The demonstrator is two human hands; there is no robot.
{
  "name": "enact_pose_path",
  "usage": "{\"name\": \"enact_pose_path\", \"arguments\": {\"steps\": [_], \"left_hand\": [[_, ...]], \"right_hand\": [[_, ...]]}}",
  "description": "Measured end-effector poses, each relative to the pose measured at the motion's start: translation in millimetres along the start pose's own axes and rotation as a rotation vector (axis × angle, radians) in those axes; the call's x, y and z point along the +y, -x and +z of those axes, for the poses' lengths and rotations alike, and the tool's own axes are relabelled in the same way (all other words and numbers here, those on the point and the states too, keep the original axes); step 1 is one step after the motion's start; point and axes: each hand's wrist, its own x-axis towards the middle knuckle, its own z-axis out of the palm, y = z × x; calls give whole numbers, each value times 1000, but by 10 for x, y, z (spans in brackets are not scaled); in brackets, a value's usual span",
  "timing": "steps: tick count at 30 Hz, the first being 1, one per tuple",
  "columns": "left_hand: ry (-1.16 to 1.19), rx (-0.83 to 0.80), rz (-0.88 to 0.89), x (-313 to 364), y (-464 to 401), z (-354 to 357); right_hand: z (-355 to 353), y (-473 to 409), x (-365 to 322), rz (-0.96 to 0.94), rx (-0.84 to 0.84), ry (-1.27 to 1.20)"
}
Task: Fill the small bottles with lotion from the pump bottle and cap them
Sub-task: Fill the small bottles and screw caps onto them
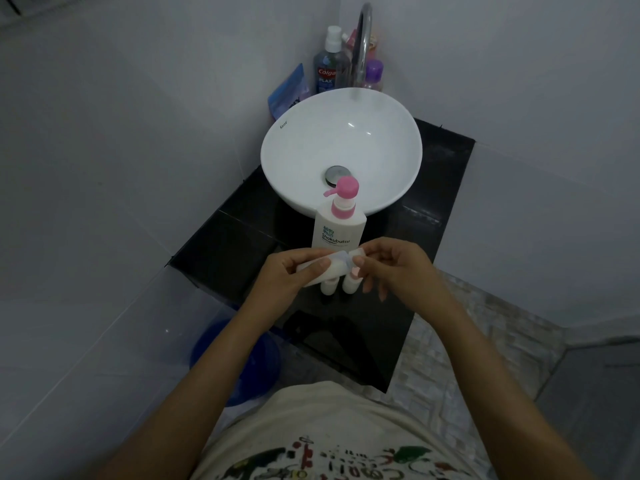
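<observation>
A dim bathroom corner: a black tabletop (446, 188) carries a white basin (341, 150) and the pump bottle (337, 230). Just before it, the left hand (287, 275) is clamped on a small bottle (320, 270) lying sideways, long axis left-right, neck toward the right hand (394, 268), whose fingers pinch what is probably its cap (358, 254). Keep cap and neck coaxial, twisting gently. Two more small bottles (341, 284) stand upright below.

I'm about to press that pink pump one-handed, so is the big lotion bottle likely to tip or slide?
The pump bottle looks tall and narrow, so a push at the pink pump head may tip it. Its smooth plastic on the glossy black counter could slide. How full it is cannot be seen.
</observation>
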Motion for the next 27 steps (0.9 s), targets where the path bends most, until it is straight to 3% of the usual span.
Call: {"name": "enact_pose_path", "arguments": {"steps": [15,22,27], "left_hand": [[-35,32,53,-129,43,-35],[-220,14,22,-254,-25,-111],[-349,51,-71,-467,-159,-214]], "right_hand": [[203,-31,28,86,91,-27],[201,-84,90,58,63,11],[97,-114,199,70,178,74]]}}
